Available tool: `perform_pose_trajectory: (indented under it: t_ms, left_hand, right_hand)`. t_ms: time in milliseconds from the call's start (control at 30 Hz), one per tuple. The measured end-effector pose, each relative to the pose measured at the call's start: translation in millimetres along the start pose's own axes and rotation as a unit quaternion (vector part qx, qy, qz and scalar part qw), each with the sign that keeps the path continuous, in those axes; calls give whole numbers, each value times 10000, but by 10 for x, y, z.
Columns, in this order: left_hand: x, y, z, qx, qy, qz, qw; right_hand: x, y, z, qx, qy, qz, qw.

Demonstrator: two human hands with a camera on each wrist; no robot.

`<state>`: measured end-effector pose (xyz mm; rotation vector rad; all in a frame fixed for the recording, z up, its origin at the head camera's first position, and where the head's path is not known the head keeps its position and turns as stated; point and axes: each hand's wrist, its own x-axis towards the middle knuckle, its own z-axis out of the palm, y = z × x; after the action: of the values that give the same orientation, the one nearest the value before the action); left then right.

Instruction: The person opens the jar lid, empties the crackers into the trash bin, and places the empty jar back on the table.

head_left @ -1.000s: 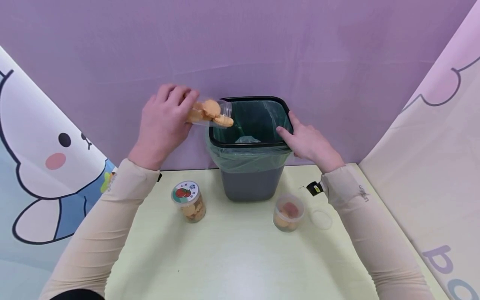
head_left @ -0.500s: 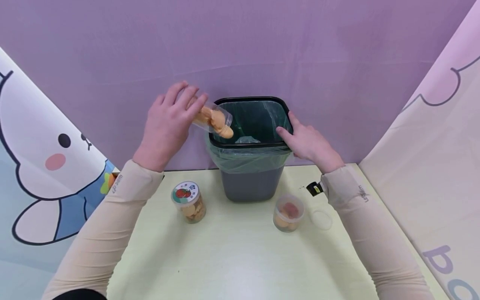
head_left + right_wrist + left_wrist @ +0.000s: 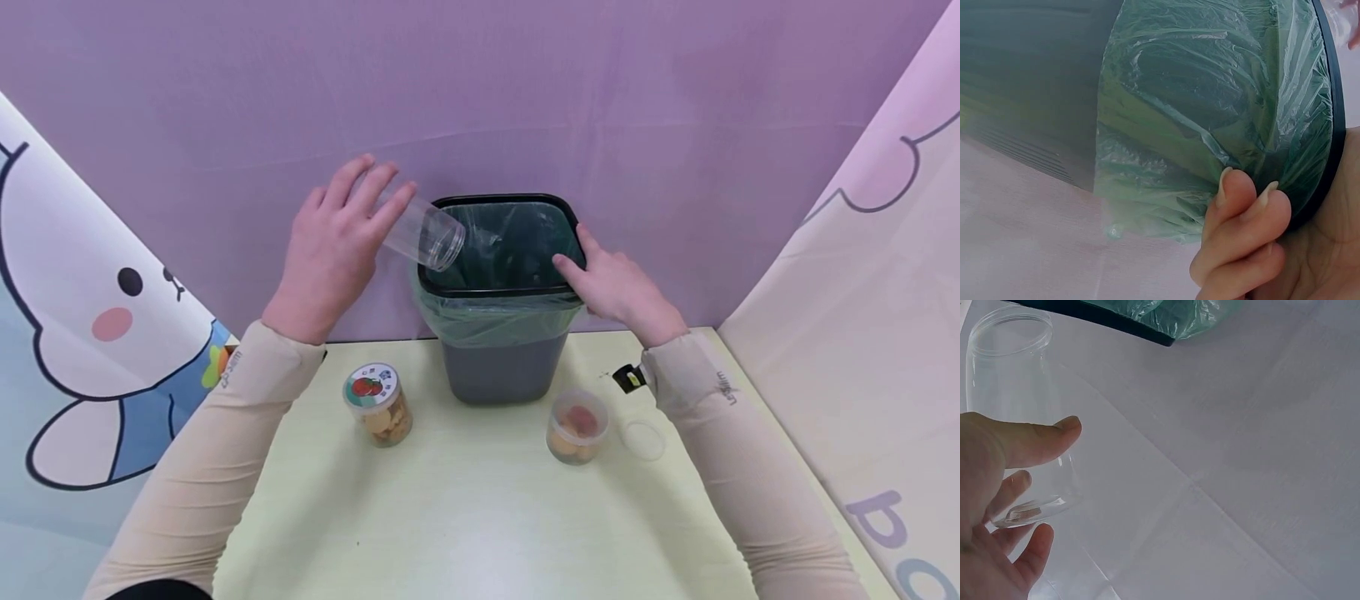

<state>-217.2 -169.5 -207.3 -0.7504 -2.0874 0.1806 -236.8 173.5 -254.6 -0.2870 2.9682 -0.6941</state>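
My left hand [image 3: 330, 246] grips a clear plastic jar [image 3: 422, 232], tilted with its open mouth down over the left rim of a grey trash bin [image 3: 502, 371]. No biscuits show inside the jar now. In the left wrist view, the thumb [image 3: 1047, 437] lies across the jar's side and the fingers sit behind it near the base. A green plastic liner [image 3: 498, 323] is folded over the bin's edge under a black rim. On the right side, my right hand [image 3: 622, 287] holds that rim, the thumb inside and curled fingers [image 3: 1241, 219] against the liner outside.
A lidded jar of biscuits [image 3: 388, 421] stands on the table [image 3: 465, 517] left of the bin. To the right is a small uncovered tub [image 3: 576, 429] with biscuits and something reddish, beside a clear round lid [image 3: 642, 440]. A purple backdrop [image 3: 480, 92] rises behind.
The jar tipped further down over the bin, and the biscuits it held have slid out of it. The right hand has stayed on the rim.
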Motion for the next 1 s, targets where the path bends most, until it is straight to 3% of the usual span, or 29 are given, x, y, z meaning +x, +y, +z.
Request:
perform_pose_trajectory:
  t_ms: [533, 1000]
  left_hand:
    - [-93, -53, 12, -331, -162, -418, 9984]
    - [-252, -156, 83, -746, 133, -702, 9947]
  right_hand:
    - [0, 7, -1, 45, -41, -10, 10000]
    - [4, 16, 0, 91, -14, 3, 10000]
